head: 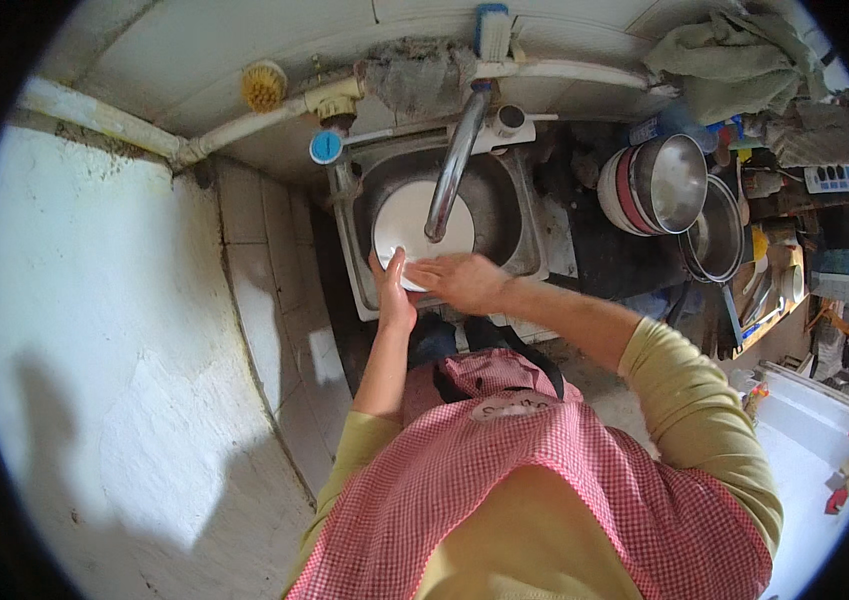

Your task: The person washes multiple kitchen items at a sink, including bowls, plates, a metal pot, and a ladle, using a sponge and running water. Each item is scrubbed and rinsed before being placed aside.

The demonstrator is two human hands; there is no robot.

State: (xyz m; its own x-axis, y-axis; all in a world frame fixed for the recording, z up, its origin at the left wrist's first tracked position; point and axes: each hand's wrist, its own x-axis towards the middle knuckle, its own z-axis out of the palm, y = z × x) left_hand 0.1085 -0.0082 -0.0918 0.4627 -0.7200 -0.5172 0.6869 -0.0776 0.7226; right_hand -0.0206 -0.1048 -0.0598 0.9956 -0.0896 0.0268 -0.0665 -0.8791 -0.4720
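Observation:
My left hand [394, 289] grips the near left rim of a round white plate or shallow bowl [409, 210], its thumb on the inner face. Flat against the near edge of the same dish lies my right hand [462, 281], slightly blurred, fingers pointing left. The dish is over the basin of a stainless steel sink [499, 180], beneath the curved chrome faucet spout [454, 165]. Whether water runs from the spout cannot be told.
Right of the sink stand stacked metal bowls [668, 184] and a steel pan [717, 229]. Behind it, a pipe [244, 131] runs along the wall, with a yellow scrub brush [264, 86], a grey rag [417, 75] and a blue-and-white brush [493, 34]. A white wall [94, 300] is at left.

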